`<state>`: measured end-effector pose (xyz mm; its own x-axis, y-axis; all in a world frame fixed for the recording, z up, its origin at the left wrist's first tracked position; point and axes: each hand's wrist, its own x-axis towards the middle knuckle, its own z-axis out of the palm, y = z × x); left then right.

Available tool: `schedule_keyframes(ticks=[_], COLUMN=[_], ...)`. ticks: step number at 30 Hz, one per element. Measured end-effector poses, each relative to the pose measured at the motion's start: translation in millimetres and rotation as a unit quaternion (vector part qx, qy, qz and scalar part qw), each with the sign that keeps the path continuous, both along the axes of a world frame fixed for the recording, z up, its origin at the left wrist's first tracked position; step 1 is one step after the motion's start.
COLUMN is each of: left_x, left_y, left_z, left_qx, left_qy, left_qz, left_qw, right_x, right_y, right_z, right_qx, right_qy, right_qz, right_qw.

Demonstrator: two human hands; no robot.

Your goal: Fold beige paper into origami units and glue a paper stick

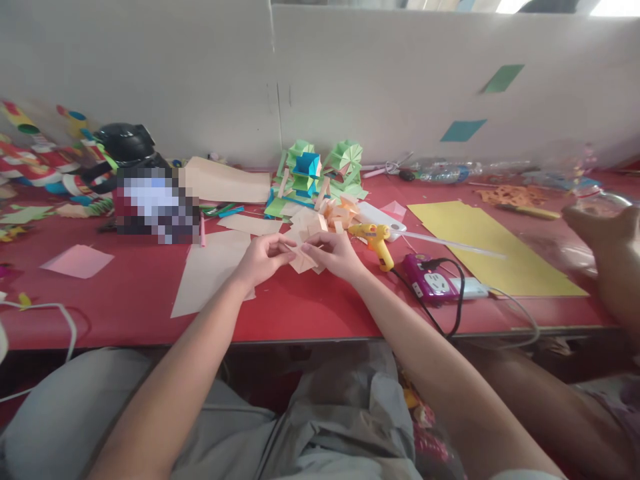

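Note:
Both of my hands meet over the red table, pinching a small piece of peach folded paper (302,261) between them. My left hand (267,257) closes its thumb and fingers on the paper's left side. On the other side my right hand (334,253) grips it the same way. More peach paper pieces (343,212) lie just behind the fingers. A yellow glue gun (376,241) with a long clear glue stick rests right of my right hand. Under my left wrist is a large pale paper sheet (205,270).
Green and blue folded-paper shapes (307,170) stand at the back. At right are a purple power socket (429,279) with cables, a yellow sheet (495,247) and another person's hand (607,243) near a clear plastic bottle. A black phone stand (125,143) is at left.

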<state>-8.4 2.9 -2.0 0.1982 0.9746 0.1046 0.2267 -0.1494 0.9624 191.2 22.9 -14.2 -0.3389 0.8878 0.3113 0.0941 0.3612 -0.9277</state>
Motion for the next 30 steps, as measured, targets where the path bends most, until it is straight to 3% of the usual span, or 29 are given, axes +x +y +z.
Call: schedule_keyframes(ticks=[5,9,13,19,23,30], left_x=[4.1,3.4,3.1,5.6,5.8,3.5], left_y=[-3.2,-2.7,-2.1,-3.1,-3.8,-3.7], left_z=[2.1,0.1,-1.4,-0.1,1.3,-1.0], left_qx=[-0.002,0.037,0.055,0.002,0.043,0.098], left_qy=[0.018,0.052,0.047,0.022,0.045,0.068], left_qz=[-0.033,0.002,0.04,0.01,-0.004,0.07], left_qw=[0.999,0.998,0.997,1.0,0.998,0.991], right_x=[-0.3,-1.7,-1.5,0.8,-1.6,-3.7], right_y=[1.3,1.1,1.6,2.5,-0.4,-2.2], right_z=[-2.4,-3.4,-5.4,-6.7,-5.6,-4.1], right_qx=[0.013,0.019,0.021,-0.007,-0.022,-0.02], right_qy=[-0.03,-0.042,-0.053,-0.065,-0.053,-0.072], right_qz=[-0.013,-0.026,-0.003,0.034,0.05,0.039], right_qw=[0.999,0.999,0.998,0.997,0.997,0.996])
